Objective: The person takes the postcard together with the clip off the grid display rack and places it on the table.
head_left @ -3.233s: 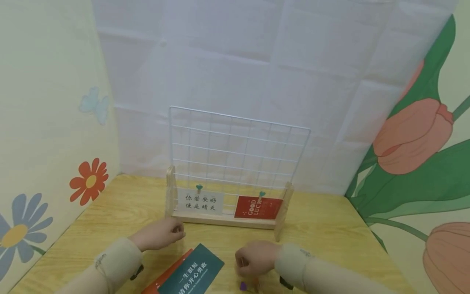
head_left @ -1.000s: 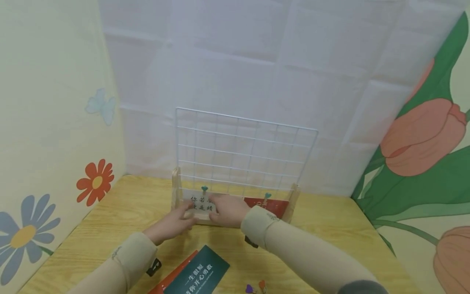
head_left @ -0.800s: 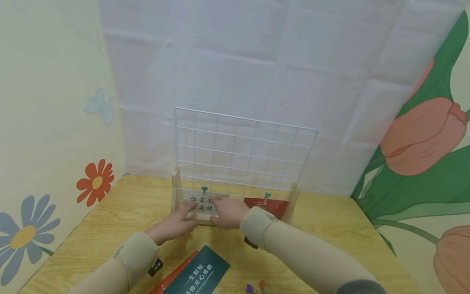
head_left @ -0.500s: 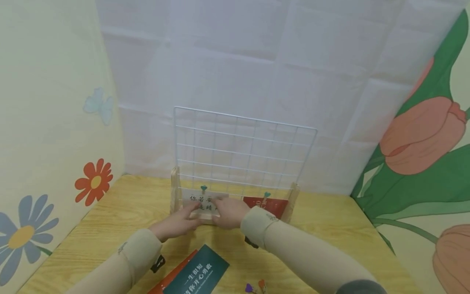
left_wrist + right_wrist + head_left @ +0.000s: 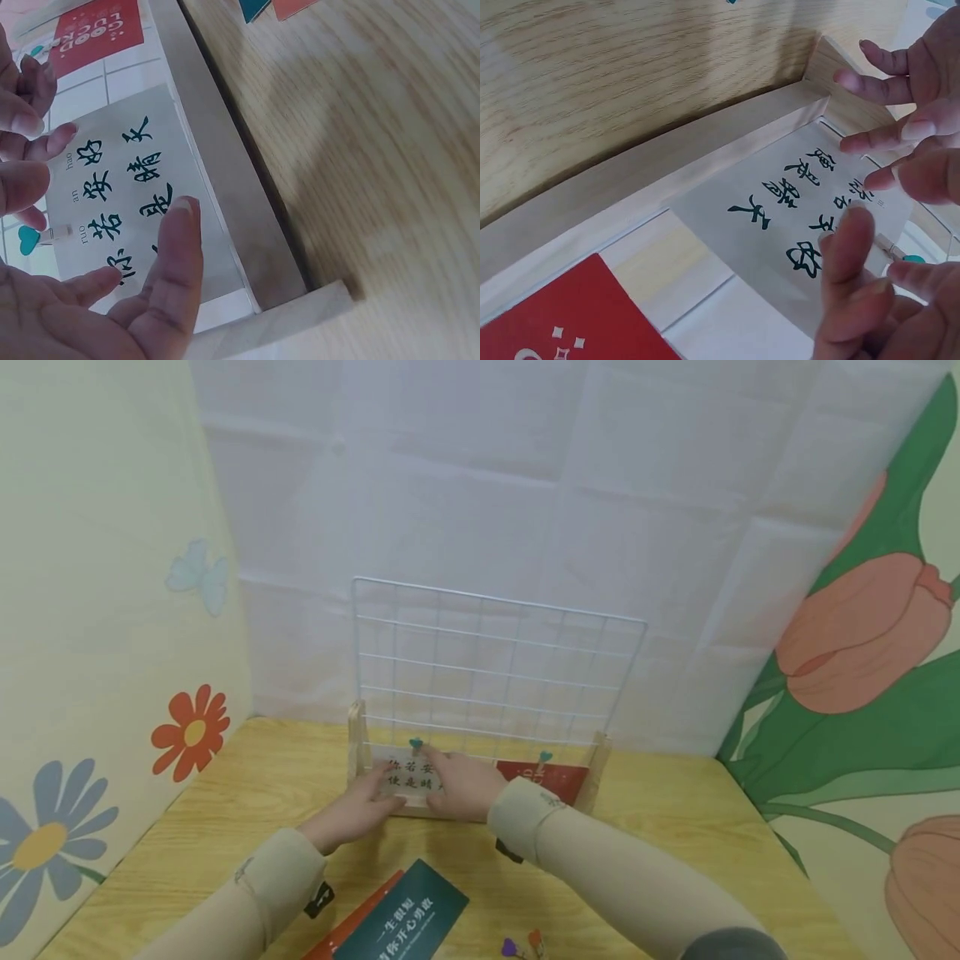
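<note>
A white card [image 5: 405,783] with black Chinese writing stands in the wooden base of a wire grid rack [image 5: 495,668]. A clip with a teal heart [image 5: 416,743] fastens its top edge. My left hand [image 5: 352,814] is at the card's left side, fingers spread over or against its front. My right hand [image 5: 468,785] covers its right part, the index finger extended to the clip. In the left wrist view the left thumb [image 5: 180,247] lies over the writing. In the right wrist view the right thumb [image 5: 847,247] is before the card. Neither hand grips anything; exact contact is unclear.
A red GOOD LUCK card [image 5: 558,781] hangs by another teal heart clip [image 5: 546,757] on the rack's right side. A dark green card [image 5: 405,910] overlaps an orange-red one [image 5: 352,914] in front. Purple [image 5: 509,947] and orange [image 5: 535,937] heart clips lie on the table.
Both hands have gone from above the table, loosely curled, forward to the white card. In the last half second the right index finger has risen to the clip, and the left hand has shifted slightly left.
</note>
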The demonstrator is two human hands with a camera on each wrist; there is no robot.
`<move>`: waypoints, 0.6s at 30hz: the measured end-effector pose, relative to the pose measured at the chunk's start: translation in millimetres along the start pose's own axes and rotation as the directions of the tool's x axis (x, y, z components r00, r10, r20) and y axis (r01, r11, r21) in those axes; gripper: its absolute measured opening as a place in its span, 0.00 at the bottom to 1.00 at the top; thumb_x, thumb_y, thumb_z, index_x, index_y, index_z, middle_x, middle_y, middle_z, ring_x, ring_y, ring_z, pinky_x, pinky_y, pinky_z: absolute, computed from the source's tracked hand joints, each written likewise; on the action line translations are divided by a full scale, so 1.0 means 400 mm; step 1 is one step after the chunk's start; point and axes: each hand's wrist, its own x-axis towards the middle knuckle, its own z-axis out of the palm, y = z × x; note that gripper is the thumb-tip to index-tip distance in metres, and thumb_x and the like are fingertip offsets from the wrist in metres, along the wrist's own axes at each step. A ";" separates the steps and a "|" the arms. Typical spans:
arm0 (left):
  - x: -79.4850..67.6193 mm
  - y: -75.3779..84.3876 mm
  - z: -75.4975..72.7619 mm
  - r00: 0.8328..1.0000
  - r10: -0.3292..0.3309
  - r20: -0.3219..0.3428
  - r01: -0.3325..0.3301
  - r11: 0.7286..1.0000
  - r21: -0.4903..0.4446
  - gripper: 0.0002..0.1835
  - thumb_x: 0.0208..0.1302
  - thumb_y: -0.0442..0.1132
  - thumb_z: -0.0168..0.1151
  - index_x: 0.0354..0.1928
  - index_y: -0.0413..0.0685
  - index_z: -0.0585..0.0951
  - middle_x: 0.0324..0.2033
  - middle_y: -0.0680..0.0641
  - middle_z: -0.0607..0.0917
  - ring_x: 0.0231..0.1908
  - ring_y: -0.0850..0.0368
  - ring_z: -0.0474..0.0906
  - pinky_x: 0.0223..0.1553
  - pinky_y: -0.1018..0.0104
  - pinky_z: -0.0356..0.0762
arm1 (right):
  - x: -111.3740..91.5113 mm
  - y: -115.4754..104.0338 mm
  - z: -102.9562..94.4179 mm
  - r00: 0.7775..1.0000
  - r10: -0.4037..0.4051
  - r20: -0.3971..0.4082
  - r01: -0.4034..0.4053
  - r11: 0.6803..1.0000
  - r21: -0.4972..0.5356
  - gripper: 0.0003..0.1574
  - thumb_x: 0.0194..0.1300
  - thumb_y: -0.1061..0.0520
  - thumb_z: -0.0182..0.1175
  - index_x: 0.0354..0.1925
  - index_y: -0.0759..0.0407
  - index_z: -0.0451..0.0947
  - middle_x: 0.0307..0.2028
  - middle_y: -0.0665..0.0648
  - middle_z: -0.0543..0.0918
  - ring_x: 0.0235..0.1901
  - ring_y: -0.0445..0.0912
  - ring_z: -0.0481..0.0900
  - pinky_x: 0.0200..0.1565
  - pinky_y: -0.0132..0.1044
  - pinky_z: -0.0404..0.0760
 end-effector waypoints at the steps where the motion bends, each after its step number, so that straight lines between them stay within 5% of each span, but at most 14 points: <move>1: 0.000 0.000 -0.001 1.000 -0.007 -0.004 0.007 1.000 0.002 0.37 0.75 0.40 0.57 0.75 0.26 0.55 0.71 0.21 0.60 0.70 0.23 0.58 0.67 0.29 0.59 | 0.001 -0.002 -0.001 1.000 0.000 -0.004 0.000 1.000 0.001 0.45 0.72 0.47 0.63 0.80 0.45 0.57 0.65 0.59 0.78 0.51 0.49 0.84 0.38 0.41 0.84; 12: -0.001 -0.007 0.008 0.999 -0.027 -0.032 0.027 1.000 -0.015 0.37 0.75 0.40 0.56 0.76 0.28 0.54 0.73 0.23 0.60 0.71 0.24 0.57 0.67 0.30 0.59 | 0.008 -0.013 -0.006 0.993 -0.071 -0.095 0.069 0.997 -0.028 0.32 0.75 0.48 0.59 0.72 0.53 0.69 0.61 0.58 0.81 0.54 0.50 0.83 0.49 0.42 0.84; 18: -0.005 -0.009 0.006 0.999 -0.016 -0.037 0.015 1.000 -0.009 0.36 0.75 0.39 0.56 0.75 0.27 0.55 0.72 0.22 0.60 0.72 0.23 0.56 0.67 0.30 0.58 | 0.013 -0.017 -0.008 0.988 -0.047 -0.149 0.055 0.997 0.054 0.33 0.75 0.50 0.59 0.73 0.53 0.65 0.56 0.58 0.81 0.41 0.46 0.84 0.36 0.35 0.83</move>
